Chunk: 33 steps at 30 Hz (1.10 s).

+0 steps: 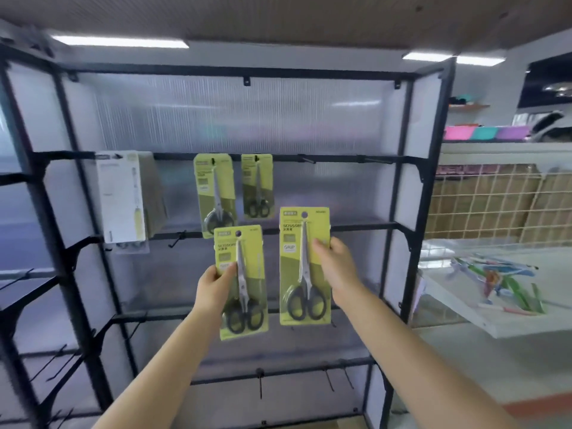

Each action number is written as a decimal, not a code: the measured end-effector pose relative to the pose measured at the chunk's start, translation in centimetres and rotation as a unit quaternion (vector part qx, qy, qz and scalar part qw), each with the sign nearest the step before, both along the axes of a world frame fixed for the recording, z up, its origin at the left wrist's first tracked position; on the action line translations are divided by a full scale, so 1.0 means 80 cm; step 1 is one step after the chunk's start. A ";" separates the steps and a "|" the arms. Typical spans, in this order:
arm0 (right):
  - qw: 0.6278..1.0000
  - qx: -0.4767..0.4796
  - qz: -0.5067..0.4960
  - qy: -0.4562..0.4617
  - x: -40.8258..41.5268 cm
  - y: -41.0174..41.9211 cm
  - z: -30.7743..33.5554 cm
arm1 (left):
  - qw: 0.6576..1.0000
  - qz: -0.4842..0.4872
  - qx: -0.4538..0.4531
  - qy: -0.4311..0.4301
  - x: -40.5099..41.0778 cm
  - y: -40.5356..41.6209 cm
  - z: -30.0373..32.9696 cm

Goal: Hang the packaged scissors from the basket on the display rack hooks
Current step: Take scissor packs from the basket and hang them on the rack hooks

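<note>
Fingers (322,246) pinching scissors pack (305,267), black display rack (399,193), ceiling lights (120,41)

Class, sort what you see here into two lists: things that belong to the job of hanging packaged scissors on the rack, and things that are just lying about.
Belong to the job:
- smaller scissors pack, held by the left hand
- larger scissors pack, held by the right hand
- two hung scissors packs
- bare hook
- display rack

Lying about:
- white packs hung at left
- wire grid panel
- colourful items on the white shelf
</note>
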State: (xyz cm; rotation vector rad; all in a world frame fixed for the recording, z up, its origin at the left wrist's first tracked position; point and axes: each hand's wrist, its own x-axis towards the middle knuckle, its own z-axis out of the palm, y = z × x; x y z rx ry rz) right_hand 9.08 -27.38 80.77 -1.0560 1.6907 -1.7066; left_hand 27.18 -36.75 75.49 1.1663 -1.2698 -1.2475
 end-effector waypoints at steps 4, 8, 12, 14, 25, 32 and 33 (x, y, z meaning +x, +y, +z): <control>0.999 0.034 0.022 0.028 0.007 -0.041 -0.026 | 1.000 0.019 0.016 0.007 0.023 -0.036 -0.020; 0.997 0.053 0.019 0.061 0.004 -0.084 -0.028 | 0.999 0.033 0.010 0.028 0.024 -0.071 -0.020; 0.995 0.016 0.020 0.100 0.003 -0.128 0.004 | 0.999 0.028 -0.009 0.046 0.018 -0.102 0.001; 0.992 -0.012 0.016 0.121 0.003 -0.149 0.025 | 0.998 0.024 -0.026 0.051 0.017 -0.114 0.018; 0.990 -0.086 0.007 0.113 0.005 -0.225 0.099 | 0.994 0.037 -0.094 0.052 0.015 -0.162 0.080; 0.991 -0.067 0.016 0.115 -0.001 -0.247 0.081 | 0.994 0.041 -0.086 0.053 0.017 -0.171 0.075; 0.991 -0.068 0.013 0.112 -0.002 -0.252 0.078 | 0.994 0.042 -0.085 0.053 0.017 -0.173 0.074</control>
